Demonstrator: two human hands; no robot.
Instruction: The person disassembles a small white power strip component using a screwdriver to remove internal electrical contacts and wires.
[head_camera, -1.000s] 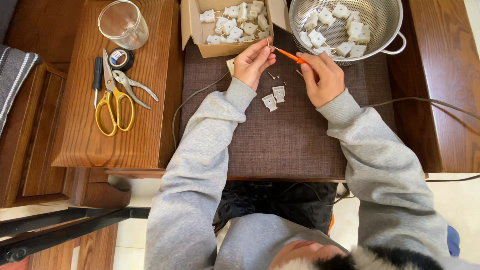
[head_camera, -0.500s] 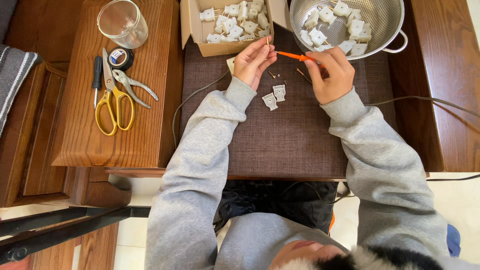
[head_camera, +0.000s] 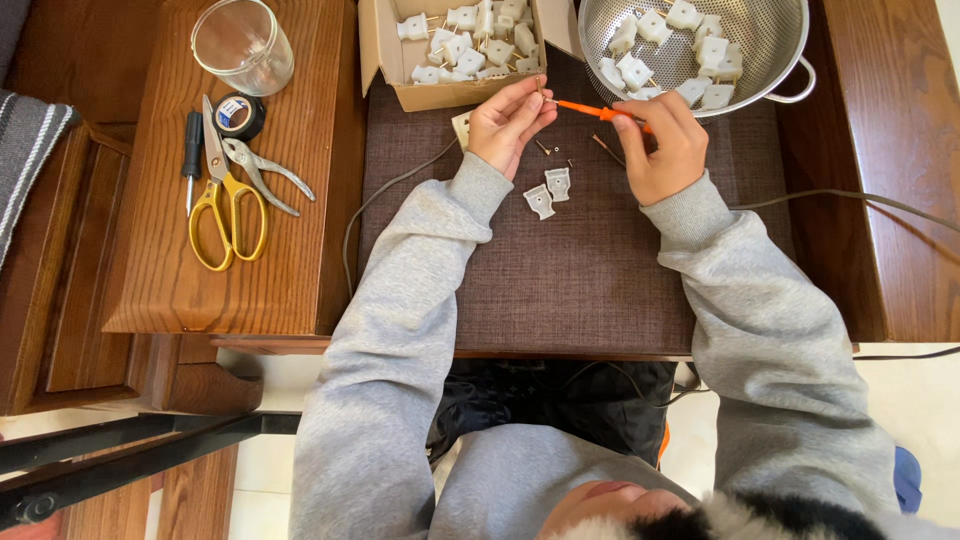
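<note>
My right hand (head_camera: 664, 146) grips a small orange-handled screwdriver (head_camera: 588, 109), its tip pointing left. My left hand (head_camera: 506, 124) pinches a small part at that tip, just in front of the cardboard box; the part itself is too small to make out. Below my hands two white plug halves (head_camera: 548, 192) lie on the brown woven mat (head_camera: 560, 280), with a few loose screws (head_camera: 556, 156) and a bare wire end nearby. Another white piece peeks out left of my left hand.
A cardboard box (head_camera: 385, 60) of white plug parts and a metal colander (head_camera: 770, 45) with more stand at the back. On the wooden side table (head_camera: 160, 270) lie yellow scissors (head_camera: 228, 205), pliers, a black screwdriver, black tape and a glass (head_camera: 242, 42). A grey cable (head_camera: 850, 197) runs right.
My right hand has shifted slightly right and up, bringing the screwdriver level with my left hand's fingertips. My left hand stays in place.
</note>
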